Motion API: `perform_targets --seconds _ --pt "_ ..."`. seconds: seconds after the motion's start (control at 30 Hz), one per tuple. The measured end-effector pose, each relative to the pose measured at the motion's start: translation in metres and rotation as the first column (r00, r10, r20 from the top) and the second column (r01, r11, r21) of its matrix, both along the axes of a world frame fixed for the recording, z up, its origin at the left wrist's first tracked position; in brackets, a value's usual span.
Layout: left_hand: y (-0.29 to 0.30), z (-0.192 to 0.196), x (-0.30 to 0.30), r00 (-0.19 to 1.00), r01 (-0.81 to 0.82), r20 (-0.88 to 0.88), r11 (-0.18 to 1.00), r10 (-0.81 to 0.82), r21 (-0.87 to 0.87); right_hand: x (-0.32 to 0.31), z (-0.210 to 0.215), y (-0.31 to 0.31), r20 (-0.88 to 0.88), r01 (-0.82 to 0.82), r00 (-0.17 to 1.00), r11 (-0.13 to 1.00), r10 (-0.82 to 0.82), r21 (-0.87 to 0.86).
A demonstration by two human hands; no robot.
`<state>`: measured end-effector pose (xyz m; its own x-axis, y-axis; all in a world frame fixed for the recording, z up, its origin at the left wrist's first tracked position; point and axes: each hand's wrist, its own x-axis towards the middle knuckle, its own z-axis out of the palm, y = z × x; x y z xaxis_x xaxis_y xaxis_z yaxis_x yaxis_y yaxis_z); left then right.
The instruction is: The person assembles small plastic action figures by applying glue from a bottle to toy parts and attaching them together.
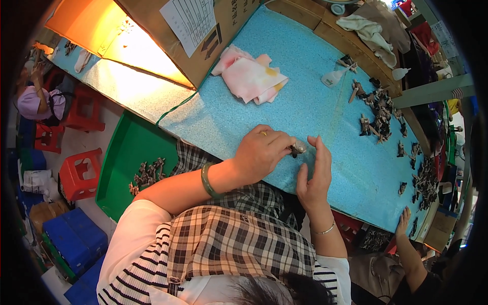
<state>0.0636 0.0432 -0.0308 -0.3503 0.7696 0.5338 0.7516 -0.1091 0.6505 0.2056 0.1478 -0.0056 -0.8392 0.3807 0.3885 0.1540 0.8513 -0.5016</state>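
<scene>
**Grey metal part pinched over the blue tabletop**

Grey and small, the metal part (298,148) sits between the two hands, just above the near edge of the tabletop (305,101). The left hand (262,152) has its grip closed on the part's left end, thumb and forefinger curled tight round it. The right hand (315,170) stands upright beside it with fingers mostly straight, fingertips touching the part's right side; whether it truly clamps or only steadies, I cannot tell.

To do this well, as I judge it, the left hand should keep the piece still and low over the tabletop while the right hand works with fingertips only, so a dropped piece lands on the blue mat and not in the lap.

Further out, a pink cloth (251,76) lies well apart toward the far edge. Dark small parts (378,114) are scattered along the right side, near a pale squeeze bottle (333,78). A green tray (127,152) with more parts hangs left of the tabletop. Another person's hand (404,221) rests at the lower right edge.
</scene>
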Motion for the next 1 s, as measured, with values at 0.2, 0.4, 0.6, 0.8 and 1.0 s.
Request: perform_targets --seconds 0.2,0.4,0.6,0.8,1.0 --pt "0.002 0.006 0.004 0.976 -0.076 -0.207 0.997 0.074 -0.005 -0.004 -0.013 -0.008 0.092 0.037 0.993 0.944 -0.071 0.329" --pt "0.000 0.008 0.006 0.950 -0.101 -0.297 0.995 0.101 0.015 -0.001 -0.011 -0.010 0.102 0.020 0.994 0.965 -0.049 0.262" --pt "0.003 -0.004 0.002 0.977 -0.062 -0.198 0.993 0.081 0.099 -0.003 -0.002 -0.004 0.044 0.014 0.999 0.998 -0.016 0.056" --pt "0.003 0.001 0.004 0.995 -0.042 -0.093 0.999 0.042 0.002 -0.004 -0.016 -0.017 0.150 0.088 0.977 0.929 -0.150 0.359" --pt "0.004 0.007 0.004 0.976 -0.011 0.218 0.999 0.000 0.052 -0.003 -0.014 -0.012 0.172 0.070 0.975 0.929 -0.141 0.362"
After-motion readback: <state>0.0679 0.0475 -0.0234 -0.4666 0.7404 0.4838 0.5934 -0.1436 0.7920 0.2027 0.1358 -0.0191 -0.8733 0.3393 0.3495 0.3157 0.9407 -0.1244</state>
